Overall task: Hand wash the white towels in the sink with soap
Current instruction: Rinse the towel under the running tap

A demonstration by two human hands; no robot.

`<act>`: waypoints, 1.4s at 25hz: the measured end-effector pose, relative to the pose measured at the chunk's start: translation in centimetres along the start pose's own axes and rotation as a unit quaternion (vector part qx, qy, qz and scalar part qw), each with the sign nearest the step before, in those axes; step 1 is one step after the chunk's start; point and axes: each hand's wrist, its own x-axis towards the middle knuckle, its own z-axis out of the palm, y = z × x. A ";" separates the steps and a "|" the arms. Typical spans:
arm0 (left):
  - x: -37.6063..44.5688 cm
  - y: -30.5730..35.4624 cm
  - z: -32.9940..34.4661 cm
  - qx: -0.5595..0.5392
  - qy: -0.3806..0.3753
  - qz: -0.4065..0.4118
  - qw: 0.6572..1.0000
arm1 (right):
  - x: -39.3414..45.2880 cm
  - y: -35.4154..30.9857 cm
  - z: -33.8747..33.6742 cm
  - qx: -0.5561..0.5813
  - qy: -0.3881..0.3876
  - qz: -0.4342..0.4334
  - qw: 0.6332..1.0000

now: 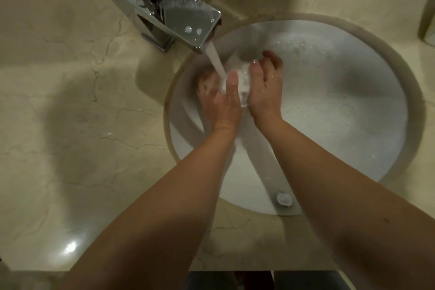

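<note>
Beige marble formed the table [70,106] around a round white sink [353,139], where a chrome faucet [164,9] ran water [215,59] onto the white towel [243,82] we held bunched between both hands. Our left hand [221,103] and right hand [264,94] each kept a closed grip on it, fingers curled round the cloth. Suds already flecked the basin, so we judged soaping done and rinsing underway, with wringing left; any other towels were out of sight.
</note>
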 end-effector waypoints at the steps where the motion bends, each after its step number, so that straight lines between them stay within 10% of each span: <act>1: -0.1 0.4 0.2 -0.017 0.014 -0.001 1.000 | 0.1 -0.1 0.1 0.010 0.002 0.013 1.000; 6: 1.9 -1.1 0.6 -0.078 0.046 0.016 0.996 | -0.9 0.3 0.9 -0.013 -0.033 0.002 0.999; 12: 4.0 -5.5 1.8 0.098 -0.020 0.120 0.988 | 0.7 1.2 2.3 -0.049 0.013 0.052 0.997; 25: 4.1 -2.8 3.3 0.279 0.120 0.271 0.914 | 5.7 2.2 2.5 -0.139 -0.012 -0.049 0.989; 32: 3.7 -3.0 3.3 0.241 0.096 0.145 0.955 | 4.5 1.6 1.6 -0.113 -0.048 0.010 0.992; 35: 1.3 -1.1 3.4 0.174 0.252 0.053 0.951 | 3.7 1.4 0.8 -0.090 -0.039 0.034 0.995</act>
